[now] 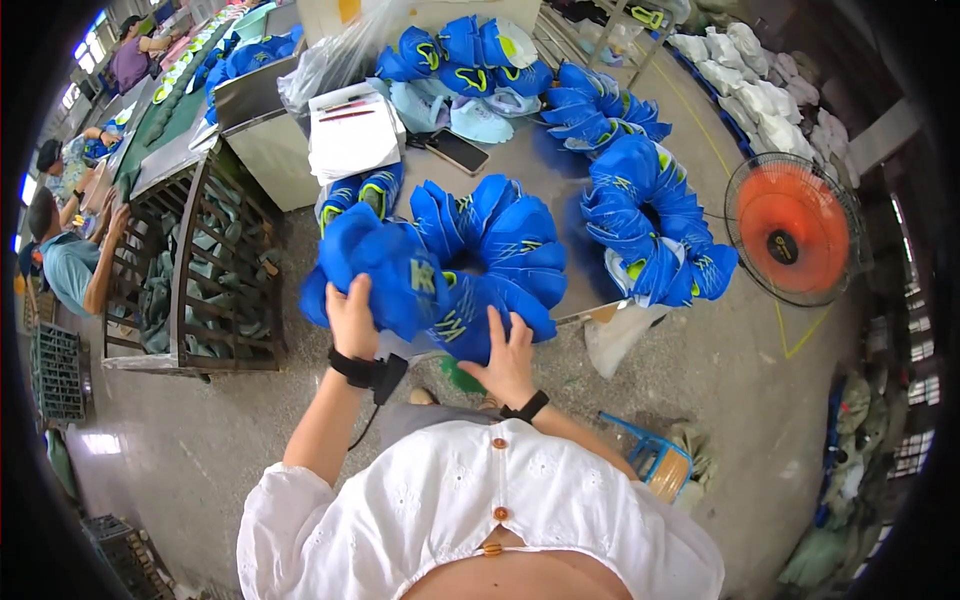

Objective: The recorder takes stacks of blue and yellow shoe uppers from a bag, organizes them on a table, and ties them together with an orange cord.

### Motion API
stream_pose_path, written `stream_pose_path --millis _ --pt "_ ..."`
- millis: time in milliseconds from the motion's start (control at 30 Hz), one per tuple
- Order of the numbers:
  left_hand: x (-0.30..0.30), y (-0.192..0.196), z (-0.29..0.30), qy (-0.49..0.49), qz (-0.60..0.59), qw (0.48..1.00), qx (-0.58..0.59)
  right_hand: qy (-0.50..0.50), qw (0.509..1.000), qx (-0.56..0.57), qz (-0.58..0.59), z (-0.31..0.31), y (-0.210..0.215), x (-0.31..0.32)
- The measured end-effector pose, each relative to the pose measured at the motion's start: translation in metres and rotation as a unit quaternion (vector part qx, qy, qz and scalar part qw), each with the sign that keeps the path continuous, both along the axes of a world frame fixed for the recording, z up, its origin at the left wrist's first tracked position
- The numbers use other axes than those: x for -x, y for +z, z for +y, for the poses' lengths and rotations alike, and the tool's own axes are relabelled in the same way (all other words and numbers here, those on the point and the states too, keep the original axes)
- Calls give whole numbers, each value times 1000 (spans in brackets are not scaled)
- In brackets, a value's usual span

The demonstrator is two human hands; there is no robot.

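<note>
left hand [352, 318] closed around a bundle of blue shoe uppers [375, 270] at the near edge of the grey table [545, 170], right hand [508, 358] pressed fingers-spread on the ring of blue uppers [490, 255] beside it, orange fan [793, 229] standing off right.

Shoe uppers [480, 250] lie fanned on the table [530, 165] (fan [792, 230] to its right).
</note>
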State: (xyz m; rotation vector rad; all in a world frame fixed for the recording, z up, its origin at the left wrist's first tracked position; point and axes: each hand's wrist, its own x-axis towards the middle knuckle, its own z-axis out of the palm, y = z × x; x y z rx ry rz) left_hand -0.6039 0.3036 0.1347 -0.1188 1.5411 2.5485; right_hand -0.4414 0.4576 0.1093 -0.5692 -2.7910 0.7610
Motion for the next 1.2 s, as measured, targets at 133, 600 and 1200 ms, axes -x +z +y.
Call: stream_pose_path --millis 133,600,1200 --pt "9 39 43 -65 209 972 81 27 996 -48 77 28 -10 18" --pt "151 310 92 167 584 753 252 57 895 -218 385 162 264 130" --pt "-25 -120 28 -14 164 941 296 249 954 -141 93 193 12 10"
